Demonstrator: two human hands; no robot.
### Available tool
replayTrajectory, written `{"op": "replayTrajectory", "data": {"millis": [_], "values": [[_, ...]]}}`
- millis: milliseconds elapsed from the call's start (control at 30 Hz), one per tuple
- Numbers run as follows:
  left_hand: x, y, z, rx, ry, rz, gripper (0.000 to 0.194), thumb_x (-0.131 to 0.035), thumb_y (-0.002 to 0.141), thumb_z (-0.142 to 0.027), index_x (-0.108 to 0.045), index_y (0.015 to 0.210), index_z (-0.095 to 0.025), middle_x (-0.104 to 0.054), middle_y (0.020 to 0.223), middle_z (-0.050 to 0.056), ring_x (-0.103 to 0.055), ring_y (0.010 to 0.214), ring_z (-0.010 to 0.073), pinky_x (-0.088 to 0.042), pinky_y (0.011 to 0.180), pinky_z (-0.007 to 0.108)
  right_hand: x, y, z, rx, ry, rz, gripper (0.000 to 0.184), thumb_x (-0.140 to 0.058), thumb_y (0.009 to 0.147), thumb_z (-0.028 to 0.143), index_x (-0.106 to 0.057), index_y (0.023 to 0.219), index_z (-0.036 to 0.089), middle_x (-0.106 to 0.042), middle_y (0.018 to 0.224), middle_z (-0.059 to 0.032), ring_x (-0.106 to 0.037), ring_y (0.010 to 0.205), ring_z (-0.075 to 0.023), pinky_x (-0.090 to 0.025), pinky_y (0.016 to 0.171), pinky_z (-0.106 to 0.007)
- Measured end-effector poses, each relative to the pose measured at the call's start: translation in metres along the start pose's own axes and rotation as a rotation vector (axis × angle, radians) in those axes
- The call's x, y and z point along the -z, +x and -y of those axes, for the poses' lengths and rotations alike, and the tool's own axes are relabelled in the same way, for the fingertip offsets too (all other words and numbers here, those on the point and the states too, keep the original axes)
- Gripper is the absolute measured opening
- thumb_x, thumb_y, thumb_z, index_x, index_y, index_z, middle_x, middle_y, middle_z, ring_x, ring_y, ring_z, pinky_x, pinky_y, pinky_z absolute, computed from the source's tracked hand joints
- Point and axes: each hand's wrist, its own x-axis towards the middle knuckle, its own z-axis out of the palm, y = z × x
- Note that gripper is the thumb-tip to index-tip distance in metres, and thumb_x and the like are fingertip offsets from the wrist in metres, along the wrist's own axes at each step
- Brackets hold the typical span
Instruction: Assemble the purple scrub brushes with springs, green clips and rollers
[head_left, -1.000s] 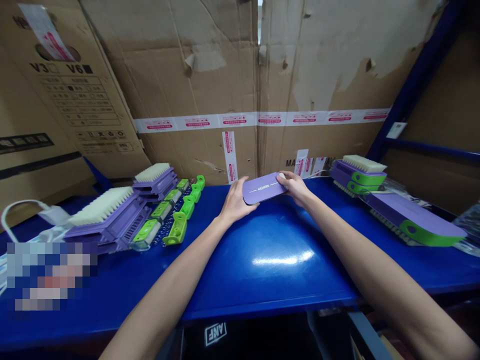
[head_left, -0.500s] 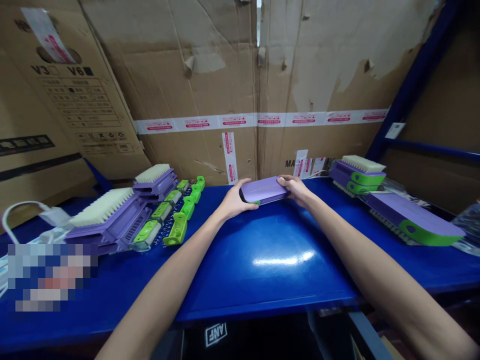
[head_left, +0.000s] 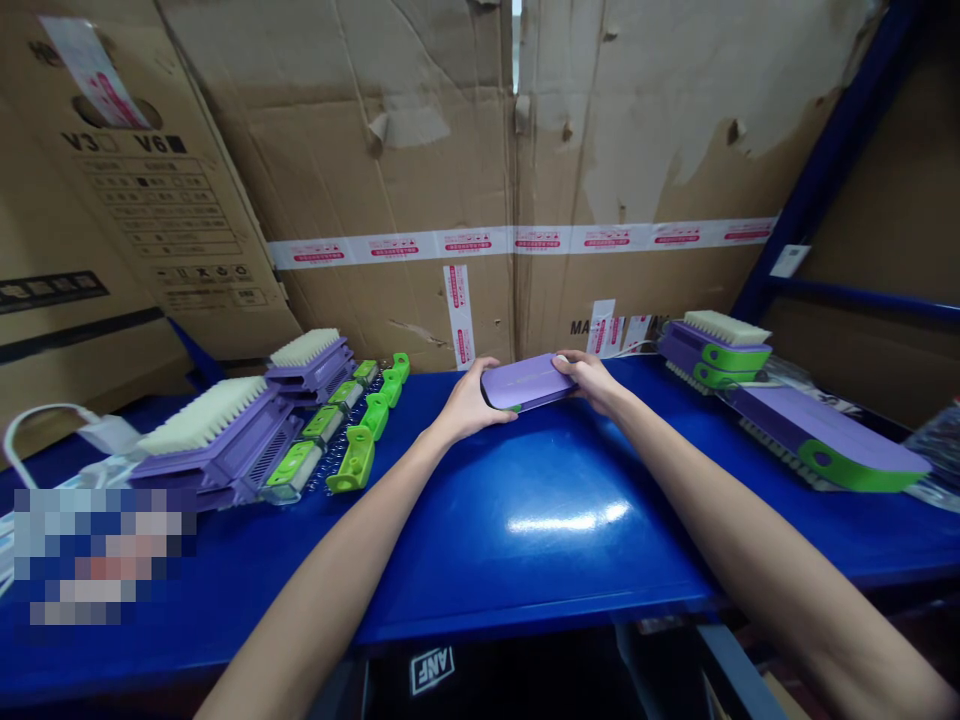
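Observation:
Between my two hands is a flat purple brush body with a bit of green at its left end, held just above the blue table's far part. My left hand wraps round its left end, thumb along the near side. My right hand grips the right end, thumb on the top face. The underside is hidden, so I cannot tell whether bristles are on it. To the left lie purple brush parts with white bristles and a row of bright green end pieces.
Finished-looking purple and green brushes lie at the right, with another stack behind. A white charger plug with cable is at the left. Cardboard walls the back. The blue table ends in a front edge near me.
Almost nothing differs. Both hands keep their hold on the purple brush body, which has shifted or tilted only very slightly.

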Motion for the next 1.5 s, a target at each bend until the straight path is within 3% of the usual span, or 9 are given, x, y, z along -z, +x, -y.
{"op": "replayTrajectory", "data": {"millis": [167,300,500,633,833,967,1100,1300,1500], "values": [[-0.004,0.000,0.006,-0.082,0.054,-0.010,0.076,-0.080,0.052,-0.026,-0.045,0.119,-0.018,-0.055,0.120,0.008,-0.054,0.110,0.0247,-0.043,0.095,0.038,0.000,-0.001,0.000,0.000,0.001,0.014,0.045,-0.060,0.080,0.030,-0.054,0.122,0.019,-0.064,0.110,-0.0107,-0.060,0.084,-0.0181,-0.051,0.058,-0.026],[-0.007,-0.003,0.011,-0.207,0.332,-0.057,0.073,-0.069,0.062,-0.022,-0.041,0.128,-0.018,-0.051,0.124,0.011,-0.047,0.118,0.0272,-0.038,0.100,0.042,-0.003,-0.004,0.001,0.037,0.040,0.055,0.051,-0.063,0.078,0.027,-0.050,0.127,0.018,-0.064,0.112,-0.0115,-0.061,0.079,-0.0170,-0.053,0.059,-0.028],[-0.006,-0.007,0.006,-0.246,0.702,-0.077,0.076,-0.069,0.070,-0.041,-0.040,0.134,-0.014,-0.051,0.128,0.017,-0.045,0.121,0.0335,-0.023,0.107,0.053,-0.016,-0.011,0.001,0.081,0.053,0.183,0.061,-0.067,0.076,0.022,-0.044,0.133,0.019,-0.068,0.104,-0.0098,-0.063,0.076,-0.0151,-0.051,0.062,-0.026],[-0.004,-0.006,0.006,-0.282,0.825,-0.045,0.074,-0.068,0.072,-0.033,-0.039,0.136,-0.012,-0.053,0.126,0.019,-0.047,0.119,0.0343,-0.021,0.108,0.054,-0.022,-0.014,0.004,0.140,-0.034,0.268,0.065,-0.068,0.076,0.022,-0.041,0.135,0.017,-0.069,0.098,-0.0095,-0.064,0.079,-0.0167,-0.052,0.070,-0.030],[-0.003,-0.004,0.012,-0.291,0.769,-0.068,0.069,-0.066,0.075,-0.037,-0.042,0.133,-0.010,-0.053,0.123,0.021,-0.047,0.117,0.0362,-0.024,0.107,0.054,-0.003,-0.010,0.015,0.476,-0.575,-0.182,0.046,-0.062,0.079,0.043,-0.059,0.118,0.018,-0.065,0.103,-0.0116,-0.057,0.104,-0.0258,-0.042,0.095,-0.041],[-0.004,-0.004,0.013,-0.276,0.772,-0.080,0.067,-0.067,0.073,-0.033,-0.043,0.132,-0.010,-0.054,0.120,0.020,-0.048,0.115,0.0357,-0.024,0.107,0.054,0.020,-0.006,0.009,0.376,-1.021,-0.336,0.058,-0.073,0.068,0.042,-0.056,0.118,0.019,-0.057,0.118,-0.0161,-0.044,0.120,-0.0351,-0.034,0.098,-0.051],[-0.006,-0.004,0.014,-0.255,0.829,-0.100,0.065,-0.063,0.076,-0.036,-0.043,0.132,-0.006,-0.054,0.117,0.021,-0.049,0.112,0.0351,-0.023,0.107,0.053,0.032,0.000,0.001,0.182,-1.088,-0.134,0.051,-0.077,0.062,0.026,-0.058,0.109,0.018,-0.065,0.104,-0.0159,-0.057,0.104,-0.0320,-0.042,0.086,-0.043],[-0.006,-0.005,0.017,-0.200,0.802,-0.214,0.065,-0.060,0.079,-0.040,-0.042,0.131,-0.005,-0.052,0.118,0.022,-0.046,0.114,0.0362,-0.025,0.105,0.055,0.013,-0.004,0.003,0.318,-0.739,0.201,0.073,-0.077,0.049,0.011,-0.057,0.118,0.021,-0.060,0.055,0.0045,-0.059,0.055,-0.0163,-0.040,0.051,-0.024],[-0.006,-0.005,0.019,-0.238,0.782,-0.249,0.065,-0.060,0.078,-0.036,-0.039,0.132,-0.007,-0.051,0.118,0.021,-0.045,0.115,0.0362,-0.024,0.106,0.057,-0.010,-0.017,0.008,0.318,-0.480,0.334,0.092,-0.080,0.051,0.012,-0.043,0.135,0.019,-0.064,0.058,0.0046,-0.058,0.049,-0.0150,-0.042,0.048,-0.024]]}}
